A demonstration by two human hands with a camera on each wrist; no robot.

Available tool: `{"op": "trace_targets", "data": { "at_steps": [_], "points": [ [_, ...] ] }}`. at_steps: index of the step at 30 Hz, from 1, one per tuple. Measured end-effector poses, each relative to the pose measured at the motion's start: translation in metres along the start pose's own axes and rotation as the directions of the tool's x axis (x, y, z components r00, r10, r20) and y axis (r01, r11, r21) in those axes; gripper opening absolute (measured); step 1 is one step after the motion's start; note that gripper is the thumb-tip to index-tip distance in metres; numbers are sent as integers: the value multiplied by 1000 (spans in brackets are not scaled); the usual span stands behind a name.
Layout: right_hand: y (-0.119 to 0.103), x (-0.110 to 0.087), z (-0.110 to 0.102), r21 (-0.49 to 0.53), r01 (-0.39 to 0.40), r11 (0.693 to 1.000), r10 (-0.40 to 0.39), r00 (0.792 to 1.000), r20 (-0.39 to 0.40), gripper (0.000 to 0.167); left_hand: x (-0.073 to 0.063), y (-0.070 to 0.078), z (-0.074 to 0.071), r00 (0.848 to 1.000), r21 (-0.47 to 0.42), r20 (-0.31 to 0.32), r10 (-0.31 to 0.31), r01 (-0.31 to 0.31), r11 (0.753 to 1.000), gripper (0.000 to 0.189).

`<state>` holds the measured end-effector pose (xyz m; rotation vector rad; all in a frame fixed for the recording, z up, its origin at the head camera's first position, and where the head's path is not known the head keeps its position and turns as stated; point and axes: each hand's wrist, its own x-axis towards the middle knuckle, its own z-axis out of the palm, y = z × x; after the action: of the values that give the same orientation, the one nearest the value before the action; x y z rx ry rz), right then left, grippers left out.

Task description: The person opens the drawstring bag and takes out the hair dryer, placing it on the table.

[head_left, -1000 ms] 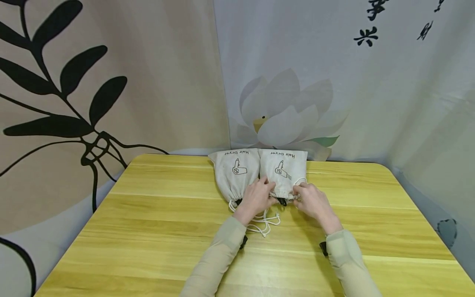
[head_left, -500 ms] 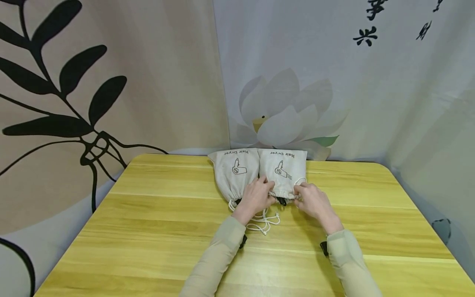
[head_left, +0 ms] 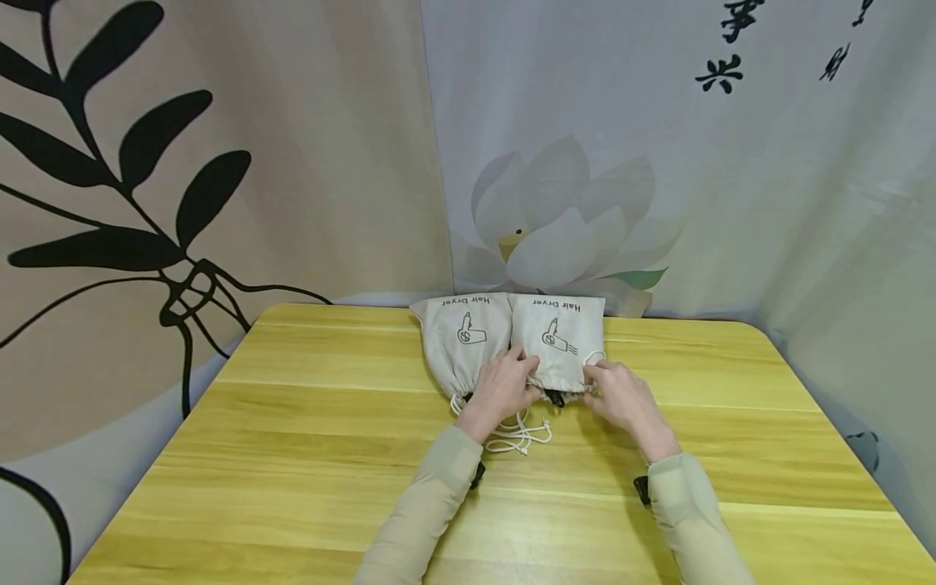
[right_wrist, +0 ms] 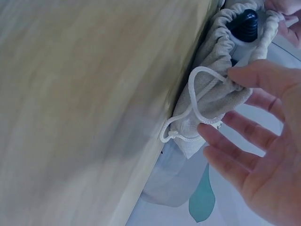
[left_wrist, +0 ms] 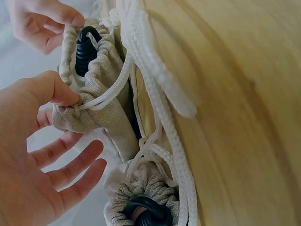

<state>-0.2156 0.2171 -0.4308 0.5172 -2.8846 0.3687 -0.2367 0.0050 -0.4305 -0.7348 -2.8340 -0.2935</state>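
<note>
Two pale linen drawstring bags, both printed "Hair Dryer", lie side by side at the table's back edge. My left hand (head_left: 504, 382) pinches the left rim of the right-hand bag (head_left: 559, 329) between thumb and index finger, other fingers spread. At its opposite rim, my right hand (head_left: 624, 396) pinches the gathered cloth near a white cord loop (right_wrist: 195, 94). Between the hands the mouth gapes, showing a black ribbed cord end (left_wrist: 85, 56). The left-hand bag (head_left: 457, 357) has a bunched mouth with a black cord (left_wrist: 146, 207) in it. Contents deeper inside are hidden.
White drawstrings (head_left: 521, 443) trail over the wooden table (head_left: 329, 455) in front of the bags, below my left wrist. A printed fabric backdrop (head_left: 351, 146) rises right behind the table's back edge.
My right hand has shifted slightly to the right along the bag's rim. The loose drawstring ends have drawn a little toward the bags. My left hand has hardly moved.
</note>
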Motion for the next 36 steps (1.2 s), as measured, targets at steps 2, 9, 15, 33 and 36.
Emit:
{"op": "trace_targets", "data": {
  "at_steps": [2, 9, 15, 33, 36],
  "points": [
    [0, 0, -1, 0, -1, 1000, 1, 1000, 2, 16, 0, 0, 0, 1000, -1, -2, 0, 0, 1000, 20],
    [1, 0, -4, 14, -7, 1000, 6, 1000, 20, 16, 0, 0, -2, 1000, -1, -22, 17, -17, 1000, 20],
    [2, -1, -6, 20, -21, 1000, 21, 999, 28, 17, -1, -1, -3, 999, -4, -31, 14, -14, 1000, 20],
    [6, -6, -8, 53, -23, 998, 22, 999, 30, 16, -1, -3, -2, 999, -23, -35, 11, -11, 1000, 14],
    [7, -6, -8, 46, -21, 999, 20, 999, 25, 15, -1, -4, -2, 999, -26, -33, 9, -10, 1000, 13]
  ]
}}
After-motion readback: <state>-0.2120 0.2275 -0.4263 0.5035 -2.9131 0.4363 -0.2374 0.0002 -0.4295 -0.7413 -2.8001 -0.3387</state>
